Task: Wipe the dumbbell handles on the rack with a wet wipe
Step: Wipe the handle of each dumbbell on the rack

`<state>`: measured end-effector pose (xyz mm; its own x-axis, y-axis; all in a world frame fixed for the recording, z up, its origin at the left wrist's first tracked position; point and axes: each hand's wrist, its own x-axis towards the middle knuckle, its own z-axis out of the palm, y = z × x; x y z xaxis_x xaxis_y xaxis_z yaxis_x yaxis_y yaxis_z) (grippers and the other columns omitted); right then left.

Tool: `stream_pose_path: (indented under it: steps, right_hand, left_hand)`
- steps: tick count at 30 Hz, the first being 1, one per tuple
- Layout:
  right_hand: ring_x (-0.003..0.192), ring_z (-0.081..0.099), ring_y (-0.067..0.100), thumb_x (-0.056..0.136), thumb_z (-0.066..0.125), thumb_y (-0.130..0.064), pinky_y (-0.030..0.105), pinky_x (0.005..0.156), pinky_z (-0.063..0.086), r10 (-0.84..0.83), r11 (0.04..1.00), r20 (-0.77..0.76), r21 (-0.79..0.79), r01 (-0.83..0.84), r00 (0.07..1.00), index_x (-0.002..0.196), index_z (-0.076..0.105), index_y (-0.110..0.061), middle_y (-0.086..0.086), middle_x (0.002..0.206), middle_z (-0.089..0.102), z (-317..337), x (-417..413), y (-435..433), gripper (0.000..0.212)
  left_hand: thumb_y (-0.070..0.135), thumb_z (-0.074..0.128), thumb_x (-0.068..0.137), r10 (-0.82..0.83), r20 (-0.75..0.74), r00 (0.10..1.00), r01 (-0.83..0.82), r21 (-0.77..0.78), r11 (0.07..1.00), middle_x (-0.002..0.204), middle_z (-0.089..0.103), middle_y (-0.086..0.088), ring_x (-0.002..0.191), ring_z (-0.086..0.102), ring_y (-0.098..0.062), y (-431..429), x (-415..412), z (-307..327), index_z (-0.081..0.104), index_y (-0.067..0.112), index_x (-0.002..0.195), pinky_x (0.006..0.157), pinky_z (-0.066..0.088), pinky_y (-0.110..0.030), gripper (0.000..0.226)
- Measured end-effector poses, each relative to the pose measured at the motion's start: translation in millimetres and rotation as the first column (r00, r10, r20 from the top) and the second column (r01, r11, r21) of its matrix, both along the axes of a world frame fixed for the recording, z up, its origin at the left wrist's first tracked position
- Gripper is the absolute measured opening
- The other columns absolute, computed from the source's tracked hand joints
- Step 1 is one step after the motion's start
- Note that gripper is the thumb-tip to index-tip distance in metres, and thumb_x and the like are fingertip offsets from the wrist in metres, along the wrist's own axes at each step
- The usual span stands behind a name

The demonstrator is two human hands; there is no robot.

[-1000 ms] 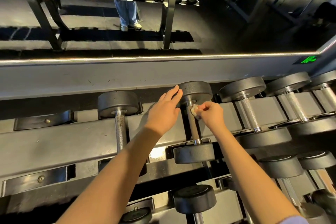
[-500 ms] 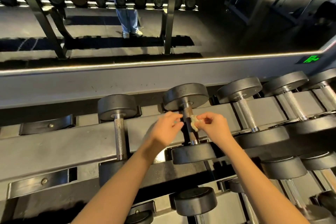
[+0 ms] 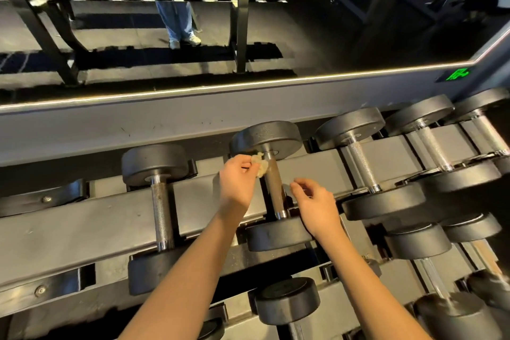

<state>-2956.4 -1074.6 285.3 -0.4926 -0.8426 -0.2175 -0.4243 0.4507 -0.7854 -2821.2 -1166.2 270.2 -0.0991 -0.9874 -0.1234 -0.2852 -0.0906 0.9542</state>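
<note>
one wipe (image 3: 260,167) at upper end of handle (image 3: 274,188) | pinched by left hand (image 3: 238,182) | right hand (image 3: 314,204) beside, loose, empty

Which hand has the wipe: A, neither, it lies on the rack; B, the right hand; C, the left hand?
C: the left hand pinches the crumpled wipe beside the dumbbell handle, while the right hand holds nothing.

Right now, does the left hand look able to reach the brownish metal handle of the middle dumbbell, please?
Probably yes: the left hand, pinching the crumpled pale wet wipe, sits beside the brownish metal handle with nothing between; the right hand is on its other side.
</note>
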Motion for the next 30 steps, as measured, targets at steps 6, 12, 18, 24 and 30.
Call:
stream_pose_path:
  steps: [6,12,18,24,30]
  right_hand:
    - [0.082,0.054,0.001,0.095,0.052,-0.035,0.022,0.071,0.040,-0.017,1.000,0.042,-0.009,0.017,0.999,0.096,0.059,-0.031,-0.016,0.085,0.059,1,-2,0,0.008]
    - [0.079,0.055,0.005,0.095,0.052,-0.033,0.025,0.068,0.041,-0.019,1.000,0.035,-0.012,0.019,0.999,0.091,0.061,-0.028,-0.010,0.082,0.062,4,-1,1,0.011]
    - [0.092,0.060,0.019,0.097,0.045,-0.035,0.031,0.076,0.046,-0.077,0.997,-0.122,0.016,0.079,0.990,0.109,0.066,-0.021,-0.001,0.097,0.066,2,4,4,0.028]
    - [0.110,0.056,0.016,0.097,0.044,-0.039,0.030,0.089,0.042,-0.083,0.996,-0.071,-0.020,0.082,0.994,0.119,0.063,-0.019,0.000,0.120,0.063,-2,3,6,0.036]
    - [0.105,0.052,0.008,0.099,0.043,-0.035,0.024,0.088,0.037,-0.085,0.994,0.030,-0.065,0.086,0.996,0.122,0.062,-0.016,-0.002,0.118,0.062,-1,2,7,0.035]
  left_hand:
    - [0.023,0.061,0.091,-0.034,0.088,0.996,0.035,-0.015,0.999,0.097,0.068,0.002,0.090,0.062,-0.012,-5,-24,-12,0.070,0.014,0.103,0.081,0.050,-0.027,0.018]
    - [0.023,0.068,0.085,-0.115,0.220,0.969,0.130,-0.054,0.990,0.092,0.062,0.011,0.086,0.064,-0.011,4,-16,-25,0.070,0.024,0.095,0.084,0.053,-0.038,0.010]
    - [0.020,0.060,0.091,-0.105,0.162,0.981,0.123,-0.107,0.987,0.100,0.067,0.004,0.092,0.063,-0.010,-4,-21,-19,0.068,0.021,0.107,0.087,0.054,-0.037,0.019]
    - [0.016,0.067,0.087,-0.203,0.205,0.957,0.234,-0.139,0.962,0.103,0.070,-0.002,0.088,0.066,-0.013,7,-13,-28,0.073,0.011,0.099,0.081,0.055,-0.033,0.014]
    - [0.015,0.066,0.088,-0.155,0.096,0.983,0.168,-0.148,0.975,0.082,0.064,0.015,0.077,0.061,0.004,-1,-12,-13,0.068,0.020,0.087,0.068,0.045,-0.005,0.006]
